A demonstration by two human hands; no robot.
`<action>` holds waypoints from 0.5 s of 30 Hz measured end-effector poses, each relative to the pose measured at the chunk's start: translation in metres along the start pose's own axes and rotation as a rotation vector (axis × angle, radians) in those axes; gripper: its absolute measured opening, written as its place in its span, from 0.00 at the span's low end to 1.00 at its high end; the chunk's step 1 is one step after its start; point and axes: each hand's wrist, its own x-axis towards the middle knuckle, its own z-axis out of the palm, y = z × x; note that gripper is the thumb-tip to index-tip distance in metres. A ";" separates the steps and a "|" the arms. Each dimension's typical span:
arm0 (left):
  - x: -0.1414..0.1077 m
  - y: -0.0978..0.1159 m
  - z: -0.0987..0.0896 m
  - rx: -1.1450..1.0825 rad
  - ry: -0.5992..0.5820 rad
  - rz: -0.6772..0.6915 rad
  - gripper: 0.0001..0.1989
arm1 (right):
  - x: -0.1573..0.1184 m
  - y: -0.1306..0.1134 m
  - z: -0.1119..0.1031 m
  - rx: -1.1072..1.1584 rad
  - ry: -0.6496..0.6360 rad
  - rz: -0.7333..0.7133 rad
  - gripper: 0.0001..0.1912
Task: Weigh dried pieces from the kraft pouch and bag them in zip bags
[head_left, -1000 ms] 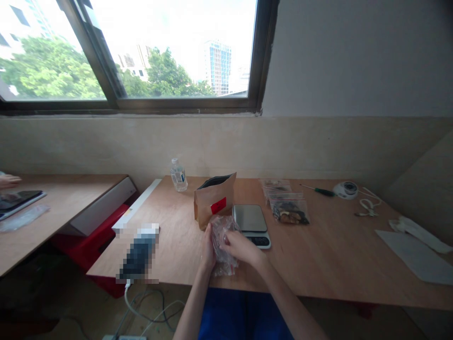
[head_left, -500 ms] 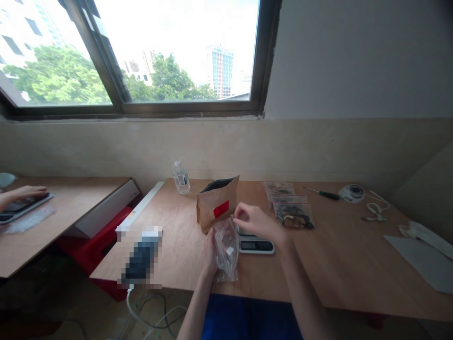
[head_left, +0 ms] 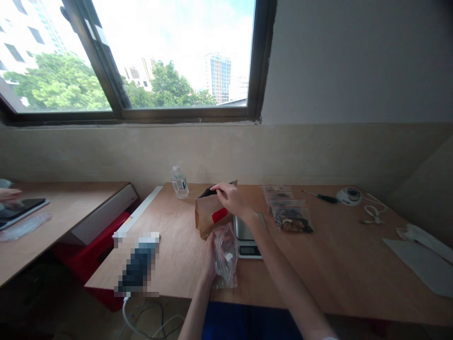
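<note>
My left hand [head_left: 210,257] is closed on the side of a clear plastic bag [head_left: 226,257] near the table's front edge. An upright brown paper bag [head_left: 208,215] with a red label stands just behind it, its dark mouth open. Over that mouth is my right hand [head_left: 228,196], fingers bent together at the opening; whatever they hold, if anything, is too small to make out. A kitchen scale [head_left: 250,250] lies right of the plastic bag, partly under my right forearm.
Filled zip bags [head_left: 292,217] lie right of the scale, with a screwdriver [head_left: 327,198] and a white round device [head_left: 349,196] beyond. A water bottle [head_left: 180,183] stands behind; a phone [head_left: 138,264] is at left. Another person's hand [head_left: 10,194] is at the far left table.
My right hand has moved from above the clear bag up and left to the mouth of the paper bag. My left hand still holds the clear bag. The other person's hand has shifted left.
</note>
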 end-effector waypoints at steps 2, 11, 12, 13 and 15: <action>0.000 0.002 0.001 0.008 0.018 0.009 0.27 | -0.011 -0.005 -0.003 0.042 0.116 0.020 0.14; 0.002 -0.003 0.004 -0.103 -0.001 0.046 0.25 | -0.110 -0.003 0.035 0.130 0.075 0.722 0.24; 0.002 -0.003 0.004 -0.120 0.010 0.086 0.24 | -0.117 0.000 0.040 0.181 0.027 0.771 0.22; 0.001 -0.002 0.005 -0.121 0.033 0.137 0.23 | -0.122 0.003 0.042 0.219 -0.004 0.792 0.18; -0.003 0.001 0.008 -0.087 0.073 0.193 0.20 | -0.126 0.008 0.040 0.253 0.000 0.784 0.13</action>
